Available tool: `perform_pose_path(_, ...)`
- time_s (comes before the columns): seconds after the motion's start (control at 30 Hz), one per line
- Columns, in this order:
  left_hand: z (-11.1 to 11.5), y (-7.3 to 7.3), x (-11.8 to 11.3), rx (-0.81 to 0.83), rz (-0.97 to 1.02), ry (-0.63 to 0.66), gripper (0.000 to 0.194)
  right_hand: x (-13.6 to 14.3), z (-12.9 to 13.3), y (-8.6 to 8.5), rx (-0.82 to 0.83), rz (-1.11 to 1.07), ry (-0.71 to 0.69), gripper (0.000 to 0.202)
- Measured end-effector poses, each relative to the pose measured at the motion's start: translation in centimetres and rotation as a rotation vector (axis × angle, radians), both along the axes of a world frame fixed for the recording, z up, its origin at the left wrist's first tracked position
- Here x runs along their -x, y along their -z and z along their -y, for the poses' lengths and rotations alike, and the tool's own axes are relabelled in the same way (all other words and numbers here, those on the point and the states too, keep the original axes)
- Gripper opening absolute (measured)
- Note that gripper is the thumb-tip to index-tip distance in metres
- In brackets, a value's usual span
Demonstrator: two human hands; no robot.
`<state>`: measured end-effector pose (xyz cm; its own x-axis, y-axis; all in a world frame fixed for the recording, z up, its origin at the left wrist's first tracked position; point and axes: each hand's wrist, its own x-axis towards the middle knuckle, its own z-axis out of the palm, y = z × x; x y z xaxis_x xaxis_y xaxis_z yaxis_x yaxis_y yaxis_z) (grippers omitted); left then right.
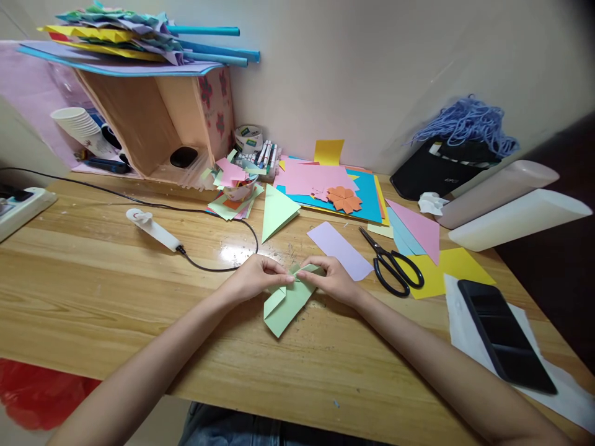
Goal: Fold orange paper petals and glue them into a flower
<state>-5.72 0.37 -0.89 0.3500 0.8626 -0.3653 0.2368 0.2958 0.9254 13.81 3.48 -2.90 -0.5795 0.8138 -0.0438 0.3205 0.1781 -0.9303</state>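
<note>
A light green folded paper [284,316] lies at the middle of the table, close in front of me. My left hand [255,277] pinches its upper left part, thumb and fingers together near a fold. From the other side my right hand [331,280] grips the upper right part, with its thumb pressed on the paper close to the left thumb. Folded flaps show along the paper's left and top edges. Beyond the hands stands another folded green paper [279,214], shaped like a triangle. A lilac paper strip [339,249] rests just past my right hand.
Black-handled scissors [395,266] lie right of the hands, near yellow paper [458,272] and a phone [504,334]. A white glue gun [153,229] with a black cord is on the left. Behind are an open cardboard box [218,118], coloured sheets [372,192] and a black pouch [418,167].
</note>
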Motion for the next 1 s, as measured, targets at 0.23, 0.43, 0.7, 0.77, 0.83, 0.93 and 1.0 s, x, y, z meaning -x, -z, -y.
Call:
perform_pose_path(0.23, 0.1, 0.3, 0.0, -0.035, 0.015, 0.045, 0.035, -0.2, -0.2, 0.1, 0.049, 0.024, -0.012, 0.03)
perform_pose_path(0.43, 0.1, 0.5, -0.2, -0.073, -0.019, 0.023, 0.036, -0.1, -0.1, -0.1, 0.025, 0.016, -0.008, 0.027)
perform_pose_path(0.7, 0.3, 0.9, -0.6, -0.139, -0.084, -0.089, 0.033, 0.0, 0.0, 0.1, 0.003, 0.06, 0.083, 0.031)
perform_pose_path(0.77, 0.3, 0.8, -0.8, -0.144, -0.08, -0.1, 0.03, 0.0, 0.0, 0.2, 0.01, 0.075, 0.083, 0.032)
perform_pose_path(0.83, 0.4, 0.7, -0.8, -0.146, -0.078, -0.111, 0.028, 0.1, -0.1, 0.2, 0.042, 0.062, 0.062, 0.031)
perform_pose_path(0.93, 0.4, 0.6, -0.9, -0.136, -0.074, -0.123, 0.025, 0.1, -0.1, 0.0, 0.074, 0.041, 0.028, 0.029)
perform_pose_path(1.0, 0.3, 0.6, -0.9, -0.126, -0.066, -0.14, 0.023, 0.0, -0.1, -0.1, 0.073, 0.037, 0.007, 0.028)
